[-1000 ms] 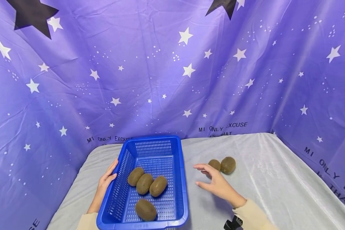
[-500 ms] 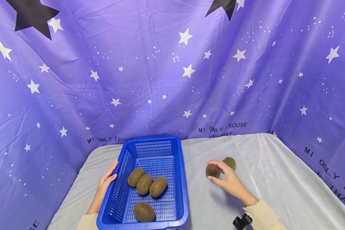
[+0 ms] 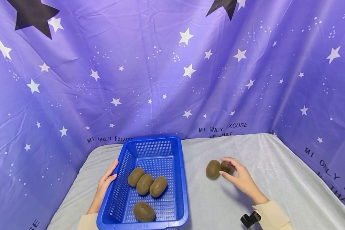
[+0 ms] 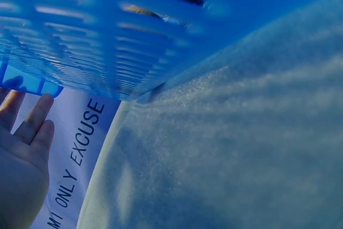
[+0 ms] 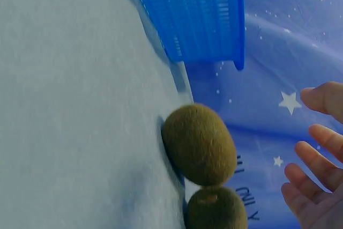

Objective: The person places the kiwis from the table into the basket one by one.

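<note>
A blue plastic basket (image 3: 184,191) stands on the grey cloth with several brown kiwis (image 3: 145,184) inside it. My left hand (image 3: 103,185) rests against the basket's left rim, and in the left wrist view its fingers (image 4: 35,119) are extended up to that rim. Two more kiwis lie side by side on the cloth right of the basket: the left kiwi (image 3: 213,169) and the right kiwi (image 3: 226,167). Over the right one hovers my right hand (image 3: 241,179), partly covering it. In the right wrist view the fingers (image 5: 316,164) are spread and apart from both kiwis.
Grey cloth (image 3: 276,179) covers the table and stretches right of the kiwis. Purple curtains (image 3: 161,80) with stars hang behind and at both sides. A black wrist device (image 3: 250,219) sits by the right sleeve.
My right hand has moved to the right, from beside the left kiwi, across it, to the right kiwi. The nearest kiwi in the basket rolled slightly left. The left hand has stayed put.
</note>
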`<state>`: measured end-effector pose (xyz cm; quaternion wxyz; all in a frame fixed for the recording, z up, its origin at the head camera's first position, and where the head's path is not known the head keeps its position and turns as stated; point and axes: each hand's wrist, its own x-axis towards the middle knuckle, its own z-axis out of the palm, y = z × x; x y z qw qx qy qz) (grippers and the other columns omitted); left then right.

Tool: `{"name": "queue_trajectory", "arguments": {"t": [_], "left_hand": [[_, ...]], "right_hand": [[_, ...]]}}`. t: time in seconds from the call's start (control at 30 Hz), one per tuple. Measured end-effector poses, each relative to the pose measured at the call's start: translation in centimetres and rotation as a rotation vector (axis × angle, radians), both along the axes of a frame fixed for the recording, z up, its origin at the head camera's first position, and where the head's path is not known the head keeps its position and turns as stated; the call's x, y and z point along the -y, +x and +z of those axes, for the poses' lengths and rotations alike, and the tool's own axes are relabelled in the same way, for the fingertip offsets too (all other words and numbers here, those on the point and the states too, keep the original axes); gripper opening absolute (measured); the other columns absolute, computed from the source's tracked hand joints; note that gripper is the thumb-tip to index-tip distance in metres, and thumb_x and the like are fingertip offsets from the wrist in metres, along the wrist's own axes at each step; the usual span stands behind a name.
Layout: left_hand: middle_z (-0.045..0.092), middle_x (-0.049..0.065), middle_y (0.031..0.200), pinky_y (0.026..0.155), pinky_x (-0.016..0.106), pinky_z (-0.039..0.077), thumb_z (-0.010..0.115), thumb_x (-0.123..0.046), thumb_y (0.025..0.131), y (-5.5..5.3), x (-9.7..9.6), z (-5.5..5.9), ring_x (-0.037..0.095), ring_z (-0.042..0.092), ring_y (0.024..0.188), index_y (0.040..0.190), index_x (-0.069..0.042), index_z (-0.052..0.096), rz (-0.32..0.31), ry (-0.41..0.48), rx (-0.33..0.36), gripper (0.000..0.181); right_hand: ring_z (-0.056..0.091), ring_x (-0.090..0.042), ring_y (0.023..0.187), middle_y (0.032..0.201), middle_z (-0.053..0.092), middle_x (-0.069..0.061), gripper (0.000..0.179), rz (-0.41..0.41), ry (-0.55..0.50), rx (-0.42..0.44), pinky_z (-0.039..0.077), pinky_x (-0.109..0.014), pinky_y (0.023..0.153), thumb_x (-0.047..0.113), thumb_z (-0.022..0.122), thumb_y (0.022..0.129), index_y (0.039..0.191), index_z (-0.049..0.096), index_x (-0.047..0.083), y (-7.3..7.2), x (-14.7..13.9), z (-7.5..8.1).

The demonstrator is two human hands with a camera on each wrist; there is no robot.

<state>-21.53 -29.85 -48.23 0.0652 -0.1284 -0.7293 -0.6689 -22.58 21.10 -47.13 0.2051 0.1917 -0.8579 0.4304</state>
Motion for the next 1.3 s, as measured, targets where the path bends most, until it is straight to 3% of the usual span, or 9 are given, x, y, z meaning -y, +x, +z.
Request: {"name": "queue_trajectory", "arguments": {"t": [0.2,0.37,0.57,0.7,0.8,0.9,1.0,1.3], "left_hand": [[0.011,0.016,0.157,0.097,0.01,0.032,0.035,-0.013,0.103,-0.1,-0.1,0.0,-0.008,0.025,0.132,0.148,-0.003,0.026,-0.007,0.006,-0.004,0.048],[0.012,0.015,0.157,0.097,0.01,0.032,0.035,-0.013,0.102,-0.3,-0.1,-0.1,-0.007,0.025,0.133,0.148,-0.003,0.026,-0.005,0.004,-0.008,0.048],[0.011,0.016,0.157,0.098,0.01,0.032,0.034,-0.012,0.102,-0.4,-0.1,-0.3,-0.009,0.025,0.131,0.148,0.0,0.024,-0.02,0.02,-0.024,0.048],[0.012,0.018,0.156,0.098,0.01,0.032,0.035,-0.01,0.102,-0.4,-0.1,-0.3,-0.007,0.025,0.133,0.147,0.001,0.026,-0.012,0.019,-0.043,0.047],[0.013,0.018,0.156,0.098,0.011,0.032,0.035,-0.009,0.102,-0.4,-0.2,-0.3,-0.006,0.026,0.133,0.147,0.001,0.027,-0.004,0.019,-0.053,0.047],[0.013,0.018,0.156,0.098,0.011,0.032,0.035,-0.009,0.102,-0.3,-0.2,-0.3,-0.006,0.026,0.133,0.147,0.001,0.027,0.0,0.019,-0.054,0.047],[0.013,0.018,0.156,0.099,0.01,0.031,0.035,-0.008,0.102,-0.3,-0.1,-0.3,-0.007,0.025,0.133,0.147,0.002,0.026,-0.005,0.015,-0.058,0.047],[0.013,0.016,0.157,0.098,0.011,0.032,0.035,-0.009,0.102,-0.2,-0.1,-0.2,-0.006,0.025,0.134,0.147,0.001,0.026,-0.012,0.024,-0.05,0.047]], "right_hand": [[0.056,-0.008,0.105,0.116,0.06,-0.019,0.04,-0.03,-0.124,0.038,0.039,-0.009,0.091,0.004,0.073,0.08,0.117,0.059,-0.004,-0.4,-1.0,-0.3],[0.054,0.002,0.102,0.116,0.059,-0.024,0.035,-0.096,-0.235,0.091,0.037,-0.007,0.089,0.004,0.069,0.083,0.114,0.057,-0.008,-0.9,-1.6,-0.7],[0.051,0.008,0.097,0.115,0.06,-0.018,0.034,-0.224,-0.295,0.147,0.036,-0.004,0.087,0.007,0.068,0.085,0.115,0.058,-0.007,-1.5,-2.1,-1.0],[0.051,0.001,0.102,0.119,0.056,-0.02,0.038,-0.258,-0.298,0.205,0.035,-0.004,0.088,0.012,0.067,0.087,0.119,0.056,-0.005,-1.8,-2.4,-1.1],[0.05,-0.016,0.112,0.125,0.053,-0.023,0.044,-0.244,-0.293,0.27,0.037,-0.013,0.095,0.016,0.066,0.088,0.124,0.053,-0.005,-1.9,-2.6,-1.1],[0.043,-0.034,0.123,0.133,0.047,-0.026,0.052,-0.202,-0.3,0.34,0.035,-0.034,0.105,0.018,0.067,0.088,0.13,0.046,-0.006,-2.1,-2.7,-1.2],[0.033,-0.042,0.13,0.14,0.037,-0.028,0.061,-0.169,-0.316,0.393,0.027,-0.051,0.107,0.017,0.067,0.087,0.135,0.039,-0.007,-2.3,-2.6,-1.5],[0.025,-0.041,0.134,0.145,0.027,-0.029,0.073,-0.142,-0.405,0.493,0.022,-0.049,0.11,0.007,0.067,0.085,0.141,0.024,-0.01,-3.1,-2.2,-2.5]]}}
